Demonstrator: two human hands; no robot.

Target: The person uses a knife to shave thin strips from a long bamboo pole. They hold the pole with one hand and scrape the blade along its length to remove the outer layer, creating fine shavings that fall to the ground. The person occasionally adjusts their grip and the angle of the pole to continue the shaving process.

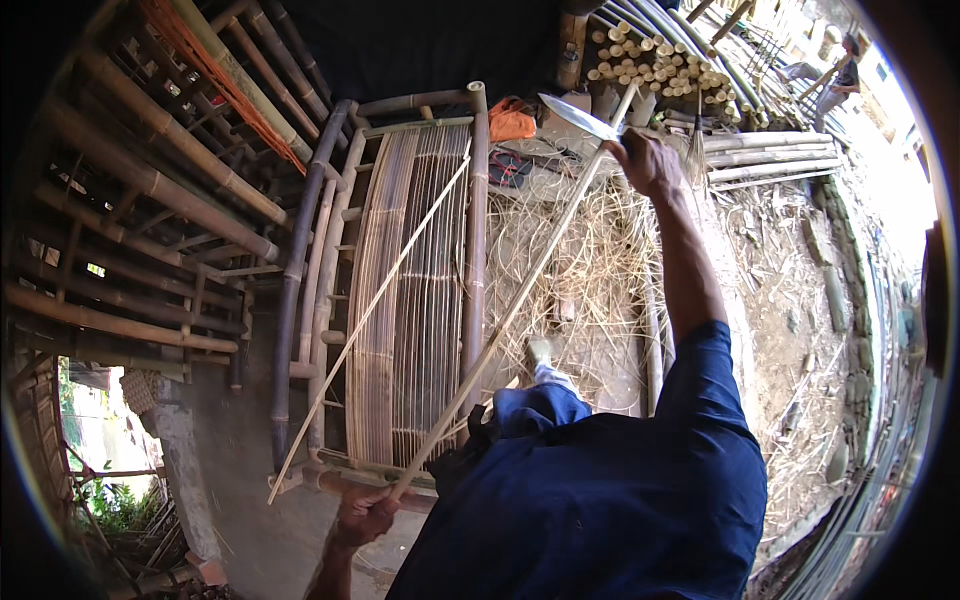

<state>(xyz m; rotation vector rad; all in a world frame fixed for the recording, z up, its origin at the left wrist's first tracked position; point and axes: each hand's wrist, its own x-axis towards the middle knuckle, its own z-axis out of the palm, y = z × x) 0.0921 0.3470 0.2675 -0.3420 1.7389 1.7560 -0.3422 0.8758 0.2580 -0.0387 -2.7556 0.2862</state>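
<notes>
Fingers (pixel 372 506) of your left hand (pixel 362 516) clench the near end of a long bamboo strip (pixel 510 310), low at the near left. Strip slants up and right, its far end reaching your right hand. Right hand (pixel 645 162), arm stretched far out, is clenched on the handle of a broad knife (pixel 577 117), blade pointing left just above the strip's far end. Left of the strip: a bamboo slat frame (pixel 415 290), a second thin strip (pixel 370 310) lying diagonally across it. Straw-like shavings (pixel 580 250) cover the ground beyond. Cut bamboo poles (pixel 640 60) stacked far off.
</notes>
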